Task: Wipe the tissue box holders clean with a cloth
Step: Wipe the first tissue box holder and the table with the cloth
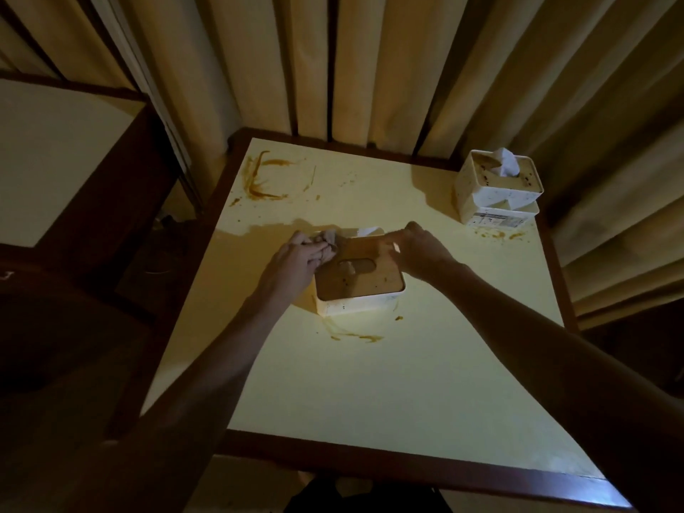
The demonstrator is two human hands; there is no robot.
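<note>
A white square tissue box holder with a brown wooden lid (358, 277) sits near the middle of the pale yellow bench with a dark wood rim (370, 394). The left hand (296, 255) grips a crumpled grey cloth (327, 238) against the holder's far left corner. The right hand (418, 249) has its fingers curled over the holder's far right edge, holding it. A second white speckled tissue box holder with a tissue sticking up (498, 188) stands at the bench's far right corner, well apart. Brown smears (264, 179) mark the far left of the bench, and more lie just in front of the nearer holder. Beige curtains (370, 64) hang behind.
</note>
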